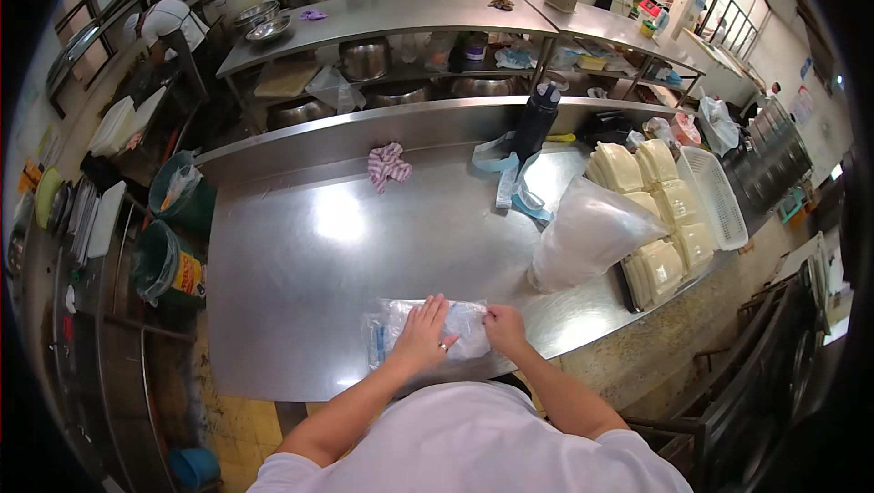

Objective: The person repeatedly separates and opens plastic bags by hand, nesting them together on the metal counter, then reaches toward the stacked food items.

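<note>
A flat pack of clear plastic bags [468, 322] with some blue print lies at the near edge of the steel table [282, 302]. My left hand [422, 338], a ring on one finger, rests flat on top of the pack with its fingers stretched out. At the pack's right end, my right hand [505, 329] is closed, pinching the edge of the plastic. To the right of my hands stands a large, full-looking translucent plastic bag [592, 233]; its contents cannot be made out.
Stacked cream lidded containers [678, 202] sit at the right beside a white basket [712, 197]. A dark bottle [535, 120] and a light-blue strap [506, 185] are near the back ledge, with a striped cloth [389, 166] to their left. Another person [173, 24] bends over at far left.
</note>
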